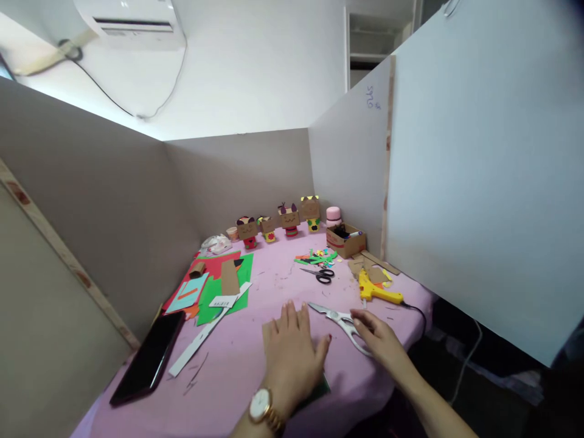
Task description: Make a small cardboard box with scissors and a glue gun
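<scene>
L hand point(294, 348) flat, fingers spread, on cardboard piece point(269, 331) near front edge of tabletop point(237, 377) — R hand point(382, 339) on kitchen scissors point(336, 316) handles, grip can't tell.

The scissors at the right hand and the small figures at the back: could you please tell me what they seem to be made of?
The scissors at the right hand: shiny grey blades, likely steel; pale, smooth handles, probably plastic. The figures: matte brown box heads, seemingly cardboard, with coloured trim that looks like paper.
</scene>
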`<state>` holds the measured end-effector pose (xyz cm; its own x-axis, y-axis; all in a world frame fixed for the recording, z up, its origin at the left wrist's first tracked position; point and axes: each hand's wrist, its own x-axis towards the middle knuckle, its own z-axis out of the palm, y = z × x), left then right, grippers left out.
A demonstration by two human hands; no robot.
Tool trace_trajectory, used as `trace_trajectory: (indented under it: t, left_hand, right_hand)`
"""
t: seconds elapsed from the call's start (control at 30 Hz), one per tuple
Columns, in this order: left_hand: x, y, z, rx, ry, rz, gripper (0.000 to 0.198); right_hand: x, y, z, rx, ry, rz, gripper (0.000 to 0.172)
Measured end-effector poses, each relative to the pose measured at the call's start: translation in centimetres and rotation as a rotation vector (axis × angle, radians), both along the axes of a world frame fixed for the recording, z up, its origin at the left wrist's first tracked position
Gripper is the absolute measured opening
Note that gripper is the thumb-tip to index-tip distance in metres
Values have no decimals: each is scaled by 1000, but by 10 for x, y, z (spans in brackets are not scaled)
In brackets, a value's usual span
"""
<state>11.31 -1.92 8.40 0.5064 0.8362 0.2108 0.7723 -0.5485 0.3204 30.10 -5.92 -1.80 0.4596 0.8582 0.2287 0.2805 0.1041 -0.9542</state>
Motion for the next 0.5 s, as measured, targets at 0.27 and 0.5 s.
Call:
trace_trajectory:
  t: [0.27, 0.5]
  left_hand:
    - [-5, -8, -14, -80, -69, -26, 80]
    - [-10, -14, -6, -64, -76, -39, 87]
  right_hand:
    - [-12, -7, -1, -18, -146, 3, 40]
    - [-2, -10, -1, -33, -334, -32, 44]
